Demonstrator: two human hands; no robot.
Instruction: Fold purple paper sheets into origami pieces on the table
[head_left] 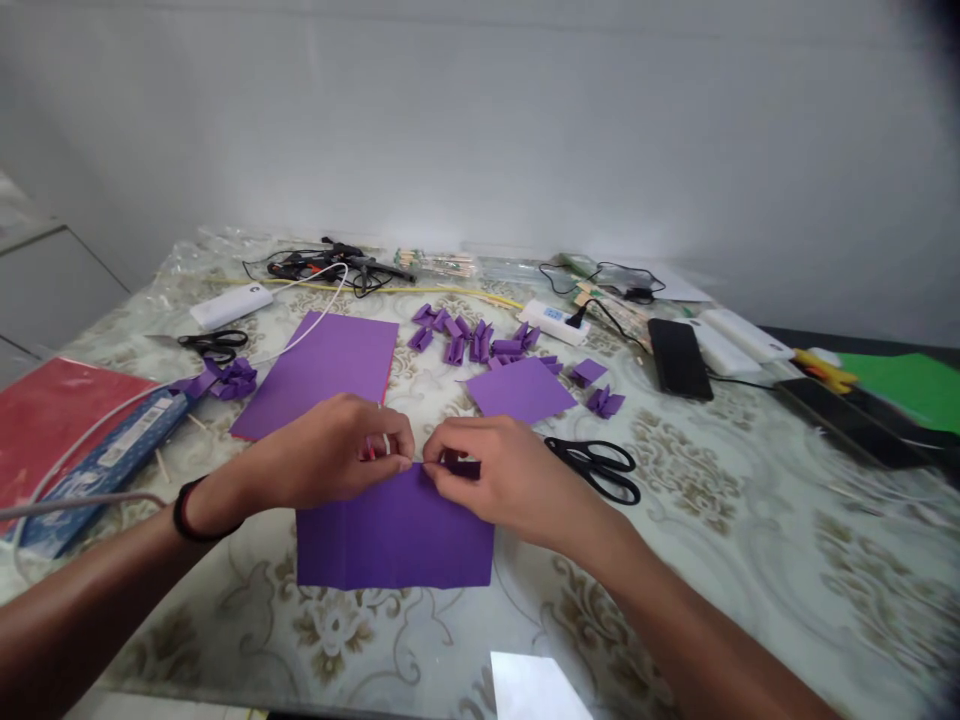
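A sheet of purple paper [397, 545] with faint vertical creases lies before me on the patterned tablecloth. At its far edge, my left hand [356, 450] pinches the paper between thumb and forefinger. Close beside it, my right hand [480, 465] grips the same edge, its fingers curled and thumb pressed in. The two sets of fingertips almost meet. Just beyond my right hand sits a smaller purple paper piece [521, 390]. To the right of that hand are black-handled scissors [600, 465]. Beyond my left hand rests a larger purple sheet [330, 360].
Several folded purple paper pieces [480, 340] are scattered towards the back. A power strip [555, 322], a black phone [679, 358] and cables stand behind and right. On the left are a second pair of scissors [214, 343], a blue box [112, 465] and a red sheet [67, 410].
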